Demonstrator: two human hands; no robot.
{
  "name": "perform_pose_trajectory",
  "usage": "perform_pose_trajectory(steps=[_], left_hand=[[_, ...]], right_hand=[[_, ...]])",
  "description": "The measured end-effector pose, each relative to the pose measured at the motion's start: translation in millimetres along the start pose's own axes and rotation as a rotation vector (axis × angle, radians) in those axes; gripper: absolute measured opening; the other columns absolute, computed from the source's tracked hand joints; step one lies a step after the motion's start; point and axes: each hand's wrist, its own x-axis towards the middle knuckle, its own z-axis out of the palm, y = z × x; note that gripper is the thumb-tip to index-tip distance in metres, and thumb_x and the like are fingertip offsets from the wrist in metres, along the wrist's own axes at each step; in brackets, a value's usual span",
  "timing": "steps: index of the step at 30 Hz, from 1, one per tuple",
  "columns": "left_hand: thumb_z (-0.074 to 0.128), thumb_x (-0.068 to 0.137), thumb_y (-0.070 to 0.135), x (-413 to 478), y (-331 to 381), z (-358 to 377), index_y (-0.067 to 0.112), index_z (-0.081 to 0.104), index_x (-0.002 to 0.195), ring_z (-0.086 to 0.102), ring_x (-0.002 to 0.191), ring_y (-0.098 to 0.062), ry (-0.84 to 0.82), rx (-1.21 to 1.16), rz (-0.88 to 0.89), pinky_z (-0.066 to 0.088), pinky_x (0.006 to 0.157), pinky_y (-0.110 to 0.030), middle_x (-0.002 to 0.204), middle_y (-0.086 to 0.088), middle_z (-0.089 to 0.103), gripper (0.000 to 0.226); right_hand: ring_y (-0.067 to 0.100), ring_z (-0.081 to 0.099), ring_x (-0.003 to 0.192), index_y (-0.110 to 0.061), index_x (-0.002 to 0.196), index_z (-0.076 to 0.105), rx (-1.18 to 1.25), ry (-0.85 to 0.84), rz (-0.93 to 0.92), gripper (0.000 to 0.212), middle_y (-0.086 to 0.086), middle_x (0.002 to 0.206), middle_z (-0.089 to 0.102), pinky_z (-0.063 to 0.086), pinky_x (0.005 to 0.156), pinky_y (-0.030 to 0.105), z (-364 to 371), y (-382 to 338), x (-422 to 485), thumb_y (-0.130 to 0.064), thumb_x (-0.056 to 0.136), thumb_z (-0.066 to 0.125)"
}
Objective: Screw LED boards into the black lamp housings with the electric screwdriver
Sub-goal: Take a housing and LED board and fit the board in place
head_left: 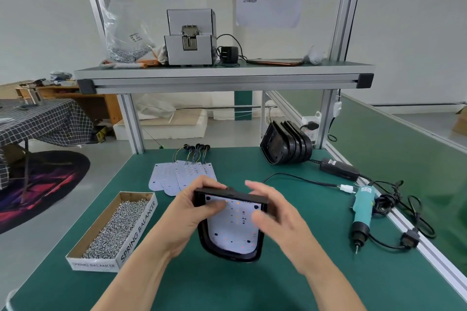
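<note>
On the green matte bench [227, 285] with its aluminium frame, the left hand [187, 212] grips the far left corner of a glossy black housing [227, 252] with a rounded near end. A thin white board [232, 230] lies inside it. The right hand [280, 222] is at its right edge, blurred, so I cannot tell whether it holds. I judge the step is seating the board (I see no screw in it yet); next come a small metal screw from the carton [136, 235] and the teal plastic screwdriver [362, 209], lying well apart at right.
</note>
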Motion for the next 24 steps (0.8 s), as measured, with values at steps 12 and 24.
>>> perform_pose_trajectory(steps=[12, 24], left_hand=[[0.076, 0.077, 0.015, -13, -6, -24, 0.025, 0.070, 0.092, 0.052, 0.081, -0.013, -0.259, 0.085, -0.041, 0.043, 0.073, -0.021, 0.086, -0.005, 0.061, 0.019], [0.084, 0.068, 0.007, -17, -14, -74, 0.017, 0.068, 0.091, 0.057, 0.098, -0.032, -0.219, -0.102, -0.096, 0.046, 0.084, -0.038, 0.105, -0.022, 0.063, 0.030]], right_hand=[[0.009, 0.053, 0.069, -0.008, 0.124, 0.059, -0.243, -0.307, 0.239, 0.030, 0.003, 0.104, 0.063, 0.044, 0.067, 0.024, 5, 10, 30, 0.006, 0.098, 0.054], [0.001, 0.054, 0.060, -0.020, 0.100, 0.067, -0.585, -0.240, 0.127, 0.006, -0.013, 0.072, 0.061, 0.045, 0.062, 0.018, 0, -7, 40, -0.019, 0.099, 0.061]])
